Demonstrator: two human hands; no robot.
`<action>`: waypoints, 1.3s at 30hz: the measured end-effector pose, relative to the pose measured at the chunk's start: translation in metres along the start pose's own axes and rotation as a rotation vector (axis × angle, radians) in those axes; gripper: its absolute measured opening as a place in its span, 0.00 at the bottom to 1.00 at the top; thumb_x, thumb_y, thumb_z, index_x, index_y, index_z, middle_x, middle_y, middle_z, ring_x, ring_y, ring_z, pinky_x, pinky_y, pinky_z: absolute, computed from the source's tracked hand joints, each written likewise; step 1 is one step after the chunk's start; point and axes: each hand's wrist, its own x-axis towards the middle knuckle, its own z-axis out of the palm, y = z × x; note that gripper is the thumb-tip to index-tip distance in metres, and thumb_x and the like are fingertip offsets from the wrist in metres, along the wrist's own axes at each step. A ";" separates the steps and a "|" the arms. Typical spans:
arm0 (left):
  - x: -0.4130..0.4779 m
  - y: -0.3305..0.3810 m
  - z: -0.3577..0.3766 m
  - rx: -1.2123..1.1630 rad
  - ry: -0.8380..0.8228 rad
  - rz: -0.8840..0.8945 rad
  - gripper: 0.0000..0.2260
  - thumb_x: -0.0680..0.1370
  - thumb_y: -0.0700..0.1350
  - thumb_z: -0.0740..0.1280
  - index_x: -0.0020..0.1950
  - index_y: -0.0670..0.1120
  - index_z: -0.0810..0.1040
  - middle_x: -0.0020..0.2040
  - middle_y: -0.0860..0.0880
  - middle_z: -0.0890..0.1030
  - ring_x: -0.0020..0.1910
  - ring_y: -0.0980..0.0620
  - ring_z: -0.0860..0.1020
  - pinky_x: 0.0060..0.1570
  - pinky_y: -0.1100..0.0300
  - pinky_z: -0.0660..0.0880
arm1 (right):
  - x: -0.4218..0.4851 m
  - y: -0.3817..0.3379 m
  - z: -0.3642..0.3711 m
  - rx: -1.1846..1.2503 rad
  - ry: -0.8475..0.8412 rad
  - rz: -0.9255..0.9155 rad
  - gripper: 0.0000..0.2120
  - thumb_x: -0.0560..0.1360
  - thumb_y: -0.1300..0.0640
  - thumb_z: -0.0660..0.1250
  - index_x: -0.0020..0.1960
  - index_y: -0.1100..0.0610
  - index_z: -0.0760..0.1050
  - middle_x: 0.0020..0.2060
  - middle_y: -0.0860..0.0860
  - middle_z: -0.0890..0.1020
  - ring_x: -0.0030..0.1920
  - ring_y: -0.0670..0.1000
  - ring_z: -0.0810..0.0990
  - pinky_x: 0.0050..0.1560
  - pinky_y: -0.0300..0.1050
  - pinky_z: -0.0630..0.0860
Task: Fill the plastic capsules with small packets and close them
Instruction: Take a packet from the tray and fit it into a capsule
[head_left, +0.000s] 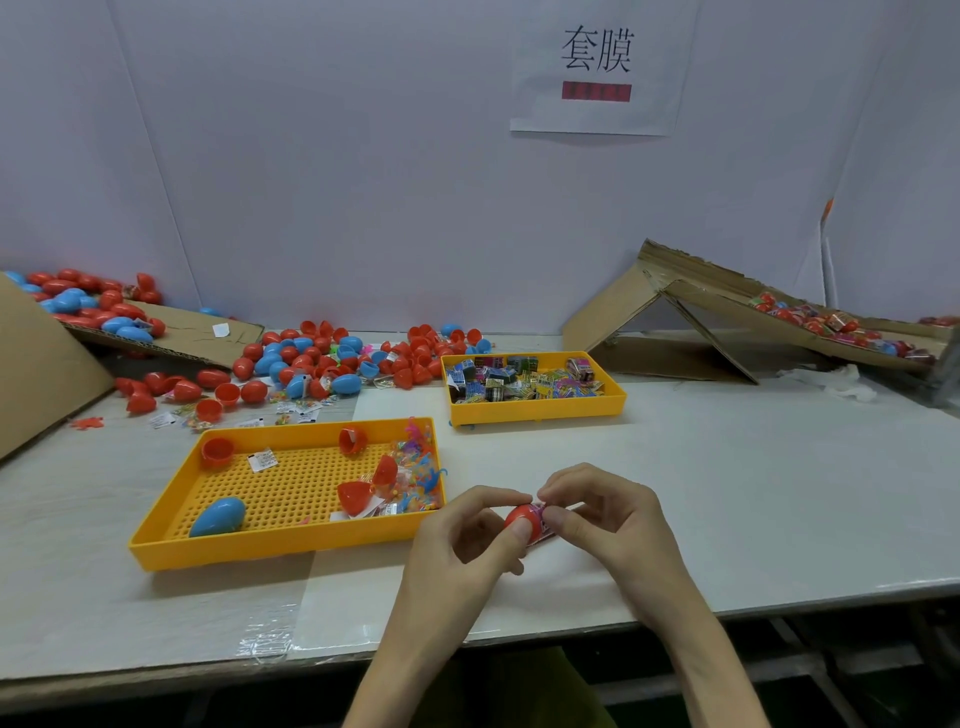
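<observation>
A red capsule (521, 514) sits between both hands above the table's front. My left hand (467, 545) pinches it with thumb and forefinger. My right hand (602, 525) grips a printed sleeve or packet (543, 525) at the capsule's right end. The near yellow tray (171, 540) holds a blue capsule (218, 517), red capsule halves (356, 496) and small toy packets (415, 467). The far yellow tray (540, 408) is full of printed packets (514, 382).
Loose red and blue capsules (311, 364) lie heaped at the back left, some on a cardboard sheet (197, 332). A cardboard ramp (727, 312) at the right carries finished wrapped capsules (831, 325). A white wall stands behind. The table edge runs just below my wrists.
</observation>
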 end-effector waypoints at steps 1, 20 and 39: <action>0.000 0.000 0.000 -0.005 0.002 -0.005 0.06 0.76 0.52 0.73 0.51 0.54 0.84 0.36 0.45 0.83 0.38 0.48 0.83 0.43 0.56 0.81 | 0.000 0.000 0.000 -0.005 0.025 0.001 0.05 0.69 0.52 0.77 0.43 0.49 0.82 0.43 0.51 0.83 0.45 0.54 0.82 0.46 0.48 0.79; 0.004 -0.004 0.003 -0.131 0.066 -0.138 0.14 0.75 0.52 0.70 0.53 0.44 0.75 0.40 0.44 0.87 0.40 0.44 0.86 0.43 0.55 0.83 | -0.002 -0.001 0.008 -0.184 0.017 -0.049 0.13 0.67 0.57 0.80 0.47 0.44 0.82 0.46 0.47 0.84 0.40 0.52 0.83 0.43 0.39 0.78; 0.005 -0.004 0.004 -0.117 0.015 -0.189 0.17 0.74 0.51 0.70 0.52 0.41 0.69 0.41 0.43 0.87 0.42 0.45 0.86 0.43 0.57 0.82 | -0.005 0.003 0.011 -0.191 0.093 -0.105 0.11 0.66 0.60 0.80 0.46 0.49 0.87 0.41 0.46 0.83 0.39 0.49 0.84 0.41 0.39 0.79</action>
